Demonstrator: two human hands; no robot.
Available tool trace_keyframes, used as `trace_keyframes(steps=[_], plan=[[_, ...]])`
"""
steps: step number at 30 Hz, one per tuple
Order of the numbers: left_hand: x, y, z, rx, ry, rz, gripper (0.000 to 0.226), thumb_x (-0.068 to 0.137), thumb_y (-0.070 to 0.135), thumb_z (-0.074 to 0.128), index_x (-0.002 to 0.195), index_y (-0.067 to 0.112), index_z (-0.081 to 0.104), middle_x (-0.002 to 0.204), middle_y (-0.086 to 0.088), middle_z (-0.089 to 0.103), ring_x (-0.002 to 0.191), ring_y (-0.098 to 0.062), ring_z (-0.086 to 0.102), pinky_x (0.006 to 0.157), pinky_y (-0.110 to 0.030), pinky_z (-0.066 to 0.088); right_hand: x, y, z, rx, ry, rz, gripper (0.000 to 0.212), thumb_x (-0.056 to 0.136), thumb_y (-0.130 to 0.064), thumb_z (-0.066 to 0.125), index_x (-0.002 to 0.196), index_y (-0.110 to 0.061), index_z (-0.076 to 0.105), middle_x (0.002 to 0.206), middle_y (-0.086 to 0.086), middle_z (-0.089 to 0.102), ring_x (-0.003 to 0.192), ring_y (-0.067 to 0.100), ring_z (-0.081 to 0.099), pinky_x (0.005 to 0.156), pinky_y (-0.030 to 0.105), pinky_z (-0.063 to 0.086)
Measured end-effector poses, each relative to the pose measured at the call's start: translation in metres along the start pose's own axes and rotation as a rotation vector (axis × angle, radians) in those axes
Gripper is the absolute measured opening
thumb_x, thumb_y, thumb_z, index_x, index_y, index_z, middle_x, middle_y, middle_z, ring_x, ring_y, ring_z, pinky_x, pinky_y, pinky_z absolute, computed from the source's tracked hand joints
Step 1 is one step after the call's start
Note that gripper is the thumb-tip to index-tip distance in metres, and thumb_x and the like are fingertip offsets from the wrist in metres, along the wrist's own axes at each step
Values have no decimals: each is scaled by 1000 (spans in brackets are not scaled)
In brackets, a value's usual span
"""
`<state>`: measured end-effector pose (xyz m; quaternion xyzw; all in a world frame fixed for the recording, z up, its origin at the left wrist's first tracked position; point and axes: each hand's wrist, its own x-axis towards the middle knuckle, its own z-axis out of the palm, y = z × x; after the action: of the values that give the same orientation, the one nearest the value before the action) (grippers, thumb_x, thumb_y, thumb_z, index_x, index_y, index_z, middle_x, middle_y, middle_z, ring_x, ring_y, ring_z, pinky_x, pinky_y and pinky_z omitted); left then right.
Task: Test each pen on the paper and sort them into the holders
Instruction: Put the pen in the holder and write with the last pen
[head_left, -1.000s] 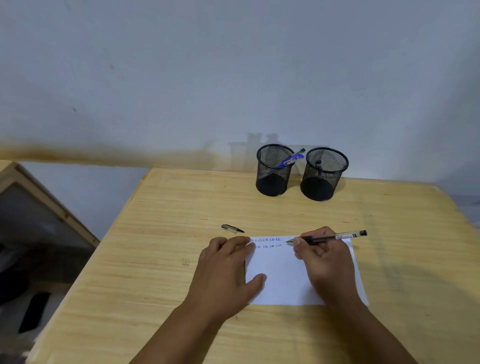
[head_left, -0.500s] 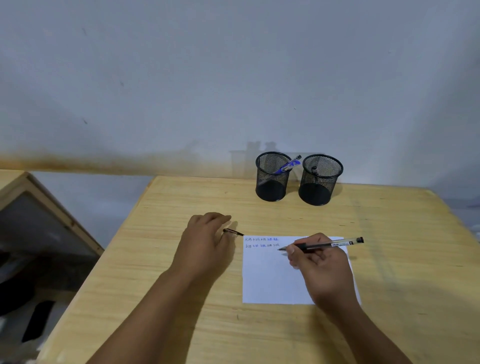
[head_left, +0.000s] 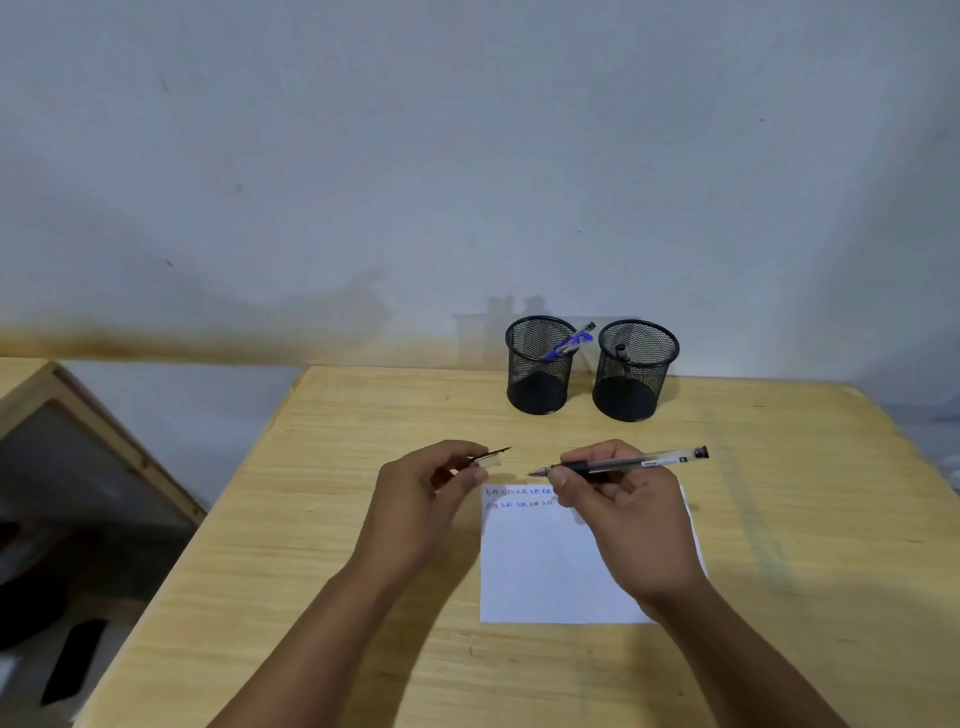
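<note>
Our left hand (head_left: 415, 499) pinches the cap (head_left: 491, 457), our right hand (head_left: 631, 512) grips the pen (head_left: 623, 461); we should align tip and cap squarely.

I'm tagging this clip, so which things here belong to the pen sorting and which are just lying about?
Job:
black pen in right hand
cap in left hand
paper
left holder
right holder
blue pen

Lying about:
wooden frame

1. The white paper (head_left: 550, 566) on the tabletop carried two short rows of small handwritten marks along its top edge, in blue and dark ink, too small to read.
2. The clear pen (head_left: 631, 460) bore a small printed label near its cap end, which was illegible.
</note>
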<state>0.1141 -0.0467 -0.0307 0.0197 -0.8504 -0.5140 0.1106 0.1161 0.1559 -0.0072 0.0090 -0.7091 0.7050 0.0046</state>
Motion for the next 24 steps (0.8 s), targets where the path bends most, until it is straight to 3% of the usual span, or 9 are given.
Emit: trace_keyframes(steps=[6,14,24], plan=[[-4,15,7,-66,-32,34,23,85,15,75,94,37,74,85,17,73,78,-7,66,71,-18,51,6,-7,6,71,15,-59,11,81,-1,76,87,-8,70,72,1,75,65,7,70,60,14,51],[-8,20,15,-114,-96,37,17,84,15,75,96,26,77,88,14,75,83,-6,69,74,-18,53,3,2,7,-12,-3,5,11,80,-8,79,86,-15,74,77,-2,77,72,10,73,65,18,54],[4,27,30,-196,-119,0,14,80,11,79,89,21,79,81,9,76,82,-7,70,74,-25,55,10,11,7,210,30,64,7,86,-5,70,92,-8,72,80,5,76,77,17,72,72,24,56]])
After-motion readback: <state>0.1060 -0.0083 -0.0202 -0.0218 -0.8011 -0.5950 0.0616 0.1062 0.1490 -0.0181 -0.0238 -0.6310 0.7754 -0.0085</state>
